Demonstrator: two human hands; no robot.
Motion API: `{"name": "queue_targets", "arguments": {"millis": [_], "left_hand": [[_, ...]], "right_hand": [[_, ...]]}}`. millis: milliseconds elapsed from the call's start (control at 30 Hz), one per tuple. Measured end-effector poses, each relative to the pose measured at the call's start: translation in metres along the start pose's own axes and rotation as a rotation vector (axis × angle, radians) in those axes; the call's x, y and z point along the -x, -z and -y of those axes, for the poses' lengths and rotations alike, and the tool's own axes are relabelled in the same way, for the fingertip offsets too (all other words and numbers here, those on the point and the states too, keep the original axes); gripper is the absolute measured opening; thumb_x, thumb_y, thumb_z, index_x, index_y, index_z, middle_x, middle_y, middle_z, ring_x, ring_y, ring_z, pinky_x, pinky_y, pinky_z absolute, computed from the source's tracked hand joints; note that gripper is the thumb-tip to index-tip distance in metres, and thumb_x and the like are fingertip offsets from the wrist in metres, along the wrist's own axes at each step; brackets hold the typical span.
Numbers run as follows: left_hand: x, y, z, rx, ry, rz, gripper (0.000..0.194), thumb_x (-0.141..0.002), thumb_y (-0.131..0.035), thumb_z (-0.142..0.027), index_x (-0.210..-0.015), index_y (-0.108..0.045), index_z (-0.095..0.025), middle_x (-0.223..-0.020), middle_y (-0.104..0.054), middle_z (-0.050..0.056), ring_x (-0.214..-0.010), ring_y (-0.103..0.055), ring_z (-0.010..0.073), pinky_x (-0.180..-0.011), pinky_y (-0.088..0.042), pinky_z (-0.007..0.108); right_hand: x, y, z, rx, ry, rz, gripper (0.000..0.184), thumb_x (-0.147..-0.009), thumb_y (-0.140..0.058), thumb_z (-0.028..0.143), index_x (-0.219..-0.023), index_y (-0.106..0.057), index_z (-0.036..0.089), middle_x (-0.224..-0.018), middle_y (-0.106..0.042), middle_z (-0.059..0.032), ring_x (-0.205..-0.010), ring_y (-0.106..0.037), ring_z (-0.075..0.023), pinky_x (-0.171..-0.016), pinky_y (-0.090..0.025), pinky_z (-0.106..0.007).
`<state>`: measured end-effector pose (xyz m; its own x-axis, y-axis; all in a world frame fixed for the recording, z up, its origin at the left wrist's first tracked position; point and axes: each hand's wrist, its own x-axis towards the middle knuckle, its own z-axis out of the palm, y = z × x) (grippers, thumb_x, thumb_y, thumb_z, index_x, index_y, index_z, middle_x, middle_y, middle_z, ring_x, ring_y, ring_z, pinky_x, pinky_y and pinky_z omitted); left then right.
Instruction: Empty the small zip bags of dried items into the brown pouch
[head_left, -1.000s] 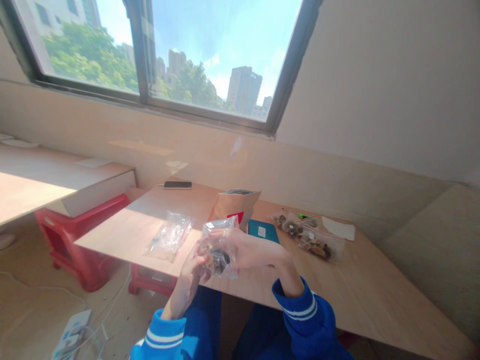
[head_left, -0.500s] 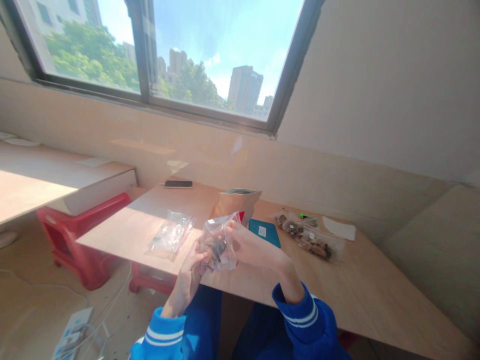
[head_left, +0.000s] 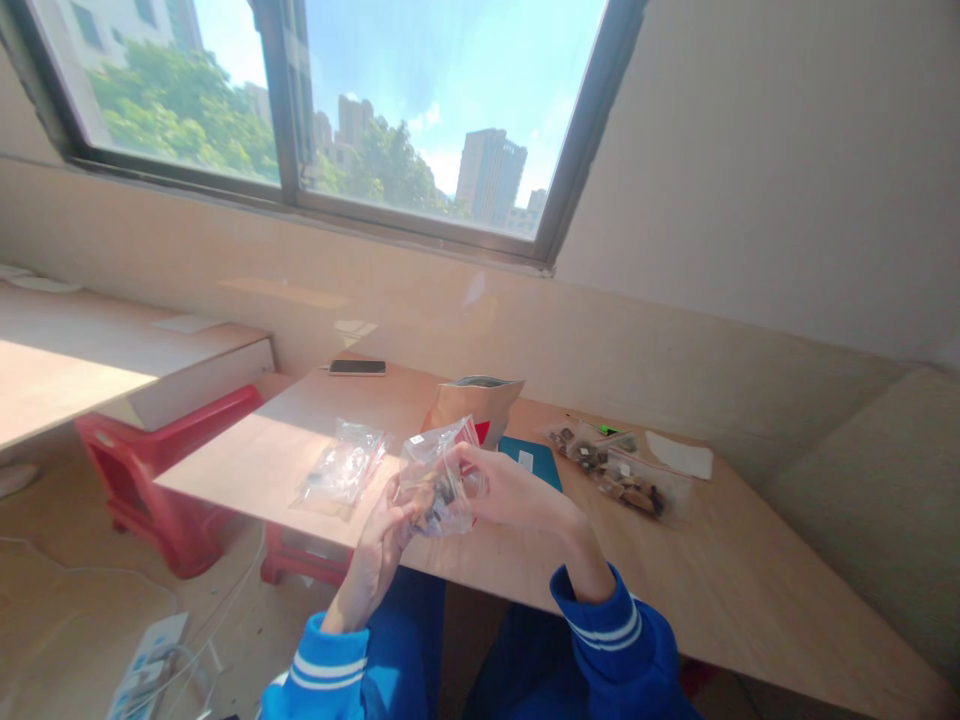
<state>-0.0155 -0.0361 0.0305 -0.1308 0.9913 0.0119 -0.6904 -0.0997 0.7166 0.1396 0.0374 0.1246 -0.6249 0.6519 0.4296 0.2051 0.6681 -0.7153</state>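
Both of my hands hold a small clear zip bag (head_left: 439, 478) with dark and brown pieces inside, just above the near edge of the wooden table (head_left: 720, 590). My left hand (head_left: 379, 545) grips its lower left side from below. My right hand (head_left: 517, 492) pinches its right side, fingers curled over the plastic. The bag's top, with a red strip, points up and away from me.
On the table lie a pile of empty clear bags (head_left: 343, 466), a standing brown pouch (head_left: 472, 404), a teal card (head_left: 531, 461), filled bags (head_left: 626, 482), a white paper (head_left: 679, 455) and a phone (head_left: 357, 367). A red stool (head_left: 150, 470) stands to the left.
The bag has been turned and lifted slightly in my hands; my right hand's fingers have shifted along its right side. The view has barely moved.
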Motion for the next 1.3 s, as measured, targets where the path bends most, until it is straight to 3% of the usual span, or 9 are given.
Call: {"name": "queue_targets", "arguments": {"millis": [100,333,533,667,800,867,1067,1300], "left_hand": [[-0.007,0.009,0.006,0.034,-0.012,0.015,0.052,-0.076,-0.062,-0.022,-0.128,-0.056,-0.023,-0.120,-0.068,0.008,-0.115,-0.060,0.0286,-0.096,-0.048,0.038],[-0.006,0.010,0.005,0.076,-0.012,-0.001,0.056,-0.079,-0.062,-0.021,-0.133,-0.052,-0.022,-0.119,-0.069,0.009,-0.111,-0.063,0.0275,-0.092,-0.050,0.037],[-0.004,0.011,-0.002,0.136,-0.016,-0.125,0.056,-0.078,-0.062,-0.020,-0.133,-0.052,-0.023,-0.121,-0.068,0.007,-0.110,-0.064,0.0231,-0.089,-0.051,0.030],[-0.005,0.018,-0.006,0.126,-0.016,-0.181,0.061,-0.079,-0.062,-0.018,-0.137,-0.047,-0.025,-0.127,-0.065,0.005,-0.115,-0.061,0.0208,-0.082,-0.053,0.025],[-0.006,0.021,-0.008,0.114,-0.005,-0.177,0.062,-0.080,-0.062,-0.021,-0.139,-0.044,-0.028,-0.132,-0.062,0.004,-0.121,-0.057,0.0206,-0.077,-0.054,0.022],[-0.005,0.020,-0.008,0.109,-0.010,-0.182,0.063,-0.079,-0.063,-0.021,-0.139,-0.043,-0.029,-0.133,-0.061,0.004,-0.122,-0.056,0.0216,-0.078,-0.054,0.023],[-0.004,0.017,-0.010,0.097,-0.005,-0.175,0.060,-0.081,-0.060,-0.024,-0.139,-0.045,-0.029,-0.133,-0.060,0.005,-0.124,-0.053,0.0233,-0.084,-0.053,0.026],[-0.006,0.016,-0.008,0.095,0.007,-0.151,0.056,-0.077,-0.060,-0.025,-0.132,-0.053,-0.028,-0.129,-0.064,0.005,-0.122,-0.055,0.0259,-0.095,-0.047,0.033]], "right_hand": [[-0.002,0.011,0.013,0.130,-0.093,0.224,0.025,-0.073,-0.064,0.011,-0.095,-0.066,0.021,-0.094,-0.071,-0.0010,-0.082,-0.065,-0.0161,-0.075,-0.051,-0.028],[-0.003,0.019,0.006,0.141,-0.071,0.182,0.021,-0.078,-0.066,0.015,-0.098,-0.065,0.020,-0.096,-0.069,-0.0018,-0.085,-0.064,-0.0154,-0.079,-0.050,-0.028],[-0.013,0.032,-0.017,-0.061,-0.055,0.050,0.028,-0.079,-0.070,0.027,-0.105,-0.063,0.022,-0.102,-0.068,-0.0028,-0.095,-0.065,-0.0173,-0.088,-0.051,-0.034],[-0.038,0.051,-0.033,-0.194,-0.044,-0.138,0.029,-0.076,-0.071,0.029,-0.103,-0.062,0.020,-0.104,-0.068,-0.0045,-0.099,-0.065,-0.0185,-0.091,-0.051,-0.036],[-0.067,0.060,-0.048,-0.075,-0.017,-0.405,0.025,-0.076,-0.068,0.026,-0.099,-0.062,0.018,-0.102,-0.070,-0.0061,-0.096,-0.066,-0.0194,-0.090,-0.052,-0.036],[-0.076,0.058,-0.054,0.055,-0.037,-0.463,0.023,-0.075,-0.065,0.023,-0.097,-0.063,0.018,-0.100,-0.070,-0.0065,-0.094,-0.066,-0.0202,-0.087,-0.053,-0.037],[-0.075,0.048,-0.068,0.309,-0.045,-0.263,0.030,-0.080,-0.059,0.023,-0.110,-0.064,0.020,-0.115,-0.068,-0.0084,-0.110,-0.061,-0.0222,-0.100,-0.045,-0.041],[-0.069,0.047,-0.083,0.424,-0.098,-0.180,0.051,-0.088,-0.051,0.036,-0.137,-0.048,0.022,-0.146,-0.043,-0.0115,-0.139,-0.034,-0.0261,-0.114,-0.024,-0.050]]}}
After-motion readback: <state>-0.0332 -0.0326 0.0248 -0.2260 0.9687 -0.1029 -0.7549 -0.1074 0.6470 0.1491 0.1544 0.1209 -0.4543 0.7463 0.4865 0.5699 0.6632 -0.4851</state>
